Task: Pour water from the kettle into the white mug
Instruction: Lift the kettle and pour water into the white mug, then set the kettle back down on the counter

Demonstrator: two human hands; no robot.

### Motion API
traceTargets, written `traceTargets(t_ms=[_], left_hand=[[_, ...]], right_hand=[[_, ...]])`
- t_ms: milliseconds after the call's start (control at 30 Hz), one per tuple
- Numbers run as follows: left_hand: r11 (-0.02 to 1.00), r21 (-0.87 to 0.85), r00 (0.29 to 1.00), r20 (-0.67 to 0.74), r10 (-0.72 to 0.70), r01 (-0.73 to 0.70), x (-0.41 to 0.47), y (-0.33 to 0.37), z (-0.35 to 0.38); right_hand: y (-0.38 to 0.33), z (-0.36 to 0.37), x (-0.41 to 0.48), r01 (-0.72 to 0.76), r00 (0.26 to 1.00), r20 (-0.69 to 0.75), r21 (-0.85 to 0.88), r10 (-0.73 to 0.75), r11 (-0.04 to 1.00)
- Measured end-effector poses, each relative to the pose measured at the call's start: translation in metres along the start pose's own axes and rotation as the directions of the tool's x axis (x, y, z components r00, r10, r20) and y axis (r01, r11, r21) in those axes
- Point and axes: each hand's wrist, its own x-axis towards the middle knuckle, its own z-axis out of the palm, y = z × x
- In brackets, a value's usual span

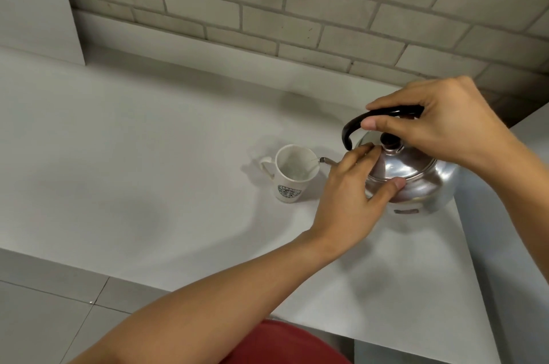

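Observation:
A shiny metal kettle (416, 179) with a black handle is tilted toward a white mug (292, 176) with a green logo, which stands upright on the grey counter (148, 140). The kettle's thin spout (325, 160) reaches the mug's rim, and a fine stream of water runs into the mug. My right hand (445, 123) grips the black handle from above. My left hand (353, 194) presses its fingers against the kettle's lid and side, hiding part of the spout. The mug's handle points left.
A grey brick wall (297, 7) runs behind the counter. The counter's front edge drops to a tiled floor (44, 304) at the lower left. A red garment (282, 346) shows at the bottom.

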Motion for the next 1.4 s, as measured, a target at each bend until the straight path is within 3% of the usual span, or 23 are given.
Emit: traceTargets(t_ms=[300,433,533,600,733,1167,1300,1400], left_hand=[[0.966,0.243,0.995,0.079,0.067,-0.084,-0.001,-0.013,-0.007],[0.982,0.144,0.992,0.06,0.115,-0.123,0.0,-0.017,-0.012],[0.997,0.063,0.998,-0.036,0.047,-0.045,0.008,-0.016,-0.015],[0.999,0.042,1.0,-0.017,0.003,-0.002,0.02,-0.014,-0.016],[0.992,0.12,0.994,0.103,0.033,-0.045,0.05,-0.012,-0.015],[0.94,0.331,0.996,0.003,0.087,-0.083,0.187,-0.032,-0.006],[0.955,0.296,0.999,-0.048,-0.012,0.025,0.23,-0.053,-0.001],[0.957,0.26,0.991,-0.057,-0.118,0.129,0.255,-0.07,0.001]], right_hand=[[0.036,0.034,-0.036,-0.12,0.964,-0.198,0.282,0.18,0.952],[0.049,0.043,-0.048,-0.159,0.926,-0.253,0.408,0.279,0.899],[0.06,0.045,-0.054,-0.179,0.906,-0.271,0.454,0.326,0.873],[0.066,0.046,-0.056,-0.181,0.893,-0.285,0.479,0.347,0.859],[0.078,0.051,-0.052,-0.19,0.877,-0.28,0.541,0.389,0.819],[0.153,0.067,0.032,-0.276,0.865,-0.173,0.621,0.472,0.734],[0.182,0.087,0.057,-0.335,0.804,-0.2,0.626,0.561,0.704],[0.204,0.105,0.072,-0.356,0.814,-0.167,0.612,0.556,0.706]])
